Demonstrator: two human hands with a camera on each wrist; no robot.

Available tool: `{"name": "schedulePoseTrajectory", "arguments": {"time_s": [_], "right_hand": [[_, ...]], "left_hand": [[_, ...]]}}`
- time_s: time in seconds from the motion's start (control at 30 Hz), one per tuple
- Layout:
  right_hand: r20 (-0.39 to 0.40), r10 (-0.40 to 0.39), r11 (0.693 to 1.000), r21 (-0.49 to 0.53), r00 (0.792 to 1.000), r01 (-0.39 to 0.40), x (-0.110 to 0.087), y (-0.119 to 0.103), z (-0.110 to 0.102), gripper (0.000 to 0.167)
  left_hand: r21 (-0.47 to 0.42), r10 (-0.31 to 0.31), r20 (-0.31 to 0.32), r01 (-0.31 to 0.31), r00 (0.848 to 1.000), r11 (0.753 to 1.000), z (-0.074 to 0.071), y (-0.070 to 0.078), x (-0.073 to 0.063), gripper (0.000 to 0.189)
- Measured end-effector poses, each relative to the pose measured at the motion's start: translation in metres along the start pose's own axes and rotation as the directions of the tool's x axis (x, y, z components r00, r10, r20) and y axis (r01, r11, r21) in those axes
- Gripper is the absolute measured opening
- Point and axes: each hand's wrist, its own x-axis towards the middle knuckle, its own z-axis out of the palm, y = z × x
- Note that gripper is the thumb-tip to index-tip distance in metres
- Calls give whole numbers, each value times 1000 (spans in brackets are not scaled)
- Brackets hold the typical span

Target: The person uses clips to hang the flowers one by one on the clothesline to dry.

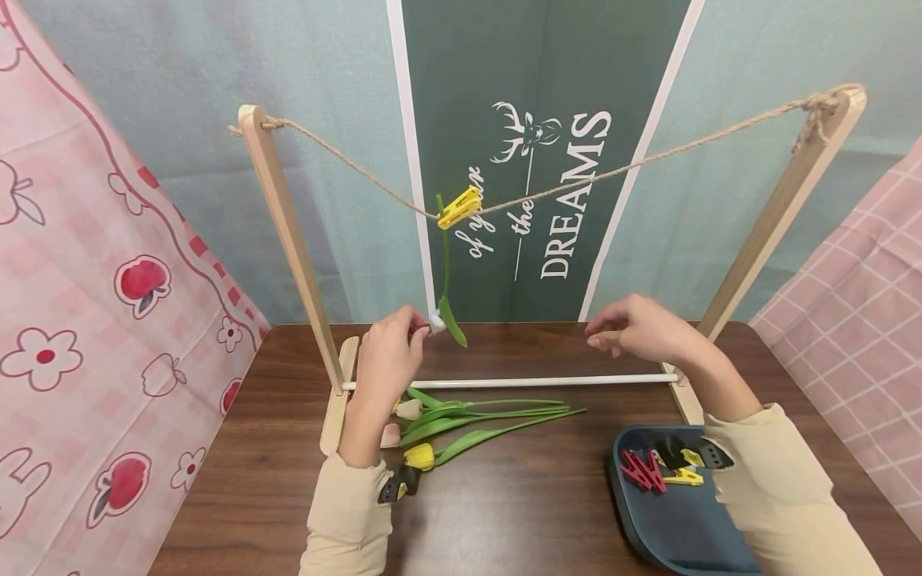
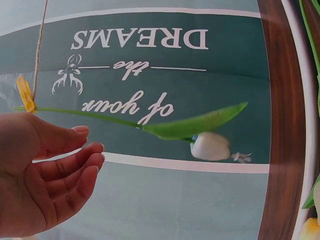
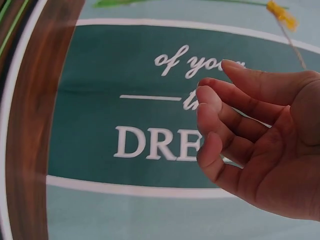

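Note:
A white artificial tulip (image 2: 210,146) hangs bloom-down from the twine (image 1: 360,170), its stem pinned there by a yellow clothespin (image 1: 459,208). My left hand (image 1: 392,350) is beside the tulip's bloom in the head view. The left wrist view shows its loosely bent fingers (image 2: 75,172) with nothing between them. Away to the right, my right hand (image 1: 634,330) hovers over the back of the table, holding nothing. Its thumb stands apart from the relaxed, curved fingers (image 3: 220,117).
Wooden posts (image 1: 291,248) and a white crossbar (image 1: 533,382) frame the twine. Several tulips (image 1: 461,424) lie on the brown table (image 1: 519,496), a yellow one nearest. A dark blue tray (image 1: 625,512) at right holds red clothespins (image 1: 643,472) and yellow ones, partly behind my right sleeve.

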Motion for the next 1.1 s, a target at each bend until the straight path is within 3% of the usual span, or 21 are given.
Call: {"name": "schedulePoseTrajectory", "arguments": {"time_s": [0.47, 0.67, 0.83, 1.1], "right_hand": [[43, 36, 998, 57, 998, -38, -26, 40, 3, 22], [67, 101, 992, 67, 993, -106, -39, 62, 7, 23], [74, 124, 987, 92, 990, -130, -52, 85, 12, 20], [130, 92, 978, 175, 987, -115, -67, 120, 21, 14]], "left_hand": [[-3, -13, 14, 13, 1000, 1000, 4, -2, -8, 7], [-8, -3, 13, 3, 1000, 1000, 7, -4, -11, 8], [1, 24, 36, -24, 999, 1000, 11, -6, -13, 10], [4, -3, 104, 2, 995, 1000, 18, -4, -16, 9]]}}
